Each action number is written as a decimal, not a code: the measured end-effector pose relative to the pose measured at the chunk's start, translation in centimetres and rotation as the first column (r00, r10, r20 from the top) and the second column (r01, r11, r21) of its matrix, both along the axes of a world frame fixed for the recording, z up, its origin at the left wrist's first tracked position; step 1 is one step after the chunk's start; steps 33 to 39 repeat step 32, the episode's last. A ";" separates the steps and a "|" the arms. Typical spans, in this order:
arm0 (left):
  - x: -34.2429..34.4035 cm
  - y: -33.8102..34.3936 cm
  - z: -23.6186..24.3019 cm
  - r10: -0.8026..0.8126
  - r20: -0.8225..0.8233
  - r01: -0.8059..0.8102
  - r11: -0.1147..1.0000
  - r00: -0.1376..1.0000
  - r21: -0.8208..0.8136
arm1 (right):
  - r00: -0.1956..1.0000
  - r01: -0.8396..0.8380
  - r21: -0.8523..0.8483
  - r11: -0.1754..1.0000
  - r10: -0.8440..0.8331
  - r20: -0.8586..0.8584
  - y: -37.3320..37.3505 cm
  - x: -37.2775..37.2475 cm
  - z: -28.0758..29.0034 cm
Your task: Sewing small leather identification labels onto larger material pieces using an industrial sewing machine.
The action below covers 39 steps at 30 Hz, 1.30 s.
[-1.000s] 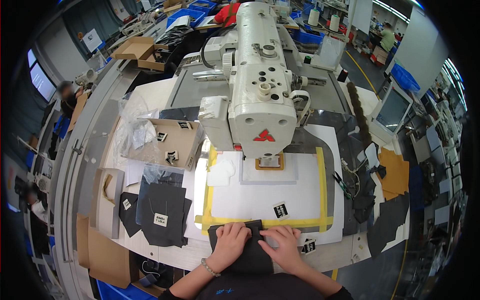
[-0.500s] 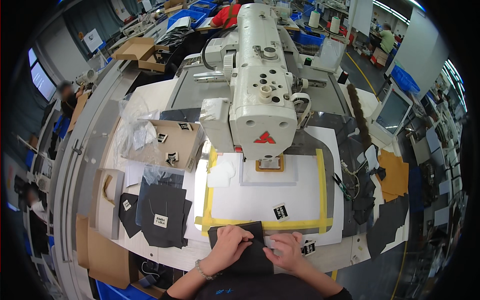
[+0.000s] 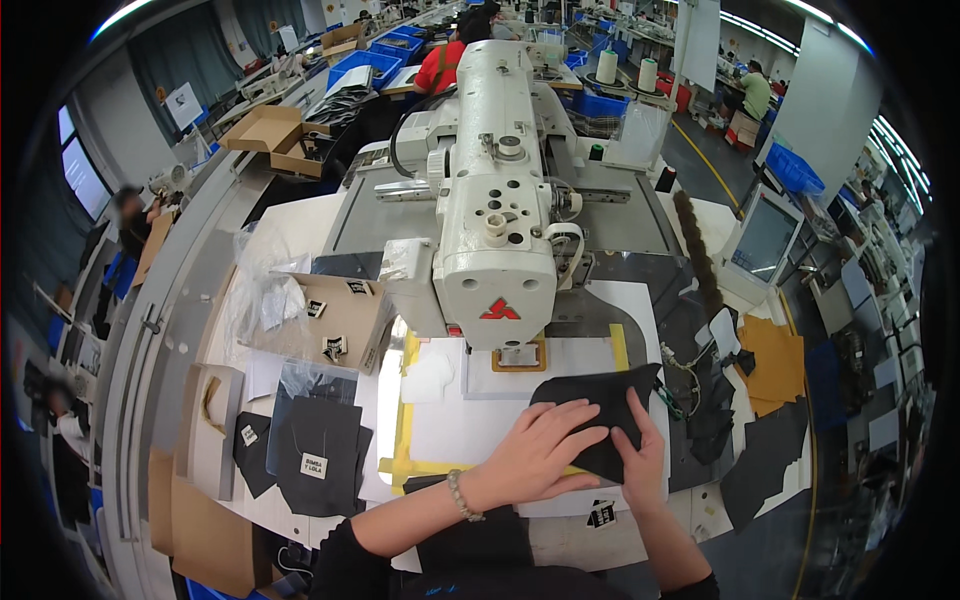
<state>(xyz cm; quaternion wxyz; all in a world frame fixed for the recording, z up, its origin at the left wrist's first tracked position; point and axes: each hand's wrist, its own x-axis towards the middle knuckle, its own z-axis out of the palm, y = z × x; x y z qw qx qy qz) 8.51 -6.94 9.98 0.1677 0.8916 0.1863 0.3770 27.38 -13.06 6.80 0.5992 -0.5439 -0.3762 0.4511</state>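
Observation:
A black fabric piece (image 3: pixel 575 395) is held tilted over the right part of a white sheet (image 3: pixel 450 430) bordered with yellow tape. My left hand (image 3: pixel 535 455), a beaded bracelet at its wrist, lies across the fabric with fingers stretched out. At the fabric's right edge, my right hand (image 3: pixel 642 455) grips it between thumb and fingers. Just beyond the fabric is the framed presser foot (image 3: pixel 520 357) of a white sewing machine (image 3: pixel 497 270). More black fabric (image 3: pixel 475 545) lies at the near table edge under my left forearm. A small black label (image 3: pixel 601 514) rests below my hands.
On the left are an open cardboard box (image 3: pixel 345 318) with several labels, stacked black pieces (image 3: pixel 318 440) topped by a pale label, and a narrow tray (image 3: pixel 212 440). To the right lie cutters (image 3: pixel 668 398), brown fabric (image 3: pixel 768 368) and a screen (image 3: pixel 765 235). Co-workers sit farther off.
Both hands have moved forward and right from the near edge, bringing a black fabric piece over the sheet. The label that lay on the sheet is out of sight. The view has shifted slightly.

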 end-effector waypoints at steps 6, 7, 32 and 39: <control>4.3 4.8 -8.0 0.023 -0.413 0.090 0.964 0.910 0.252 | 0.993 0.007 -0.063 0.998 -0.014 -0.117 1.8 4.1 -3.3; 4.2 5.3 -8.9 0.012 -0.546 0.137 0.963 0.838 0.232 | 1.000 0.004 -0.059 0.998 -0.003 0.011 1.7 4.2 -2.9; -2.6 7.8 -9.1 0.149 -0.393 0.085 0.851 0.907 0.519 | 0.944 -0.185 -0.113 0.976 0.209 0.257 7.2 5.1 -4.1; -2.6 7.8 -9.1 0.149 -0.393 0.085 0.851 0.907 0.519 | 0.944 -0.185 -0.113 0.976 0.209 0.257 7.2 5.1 -4.1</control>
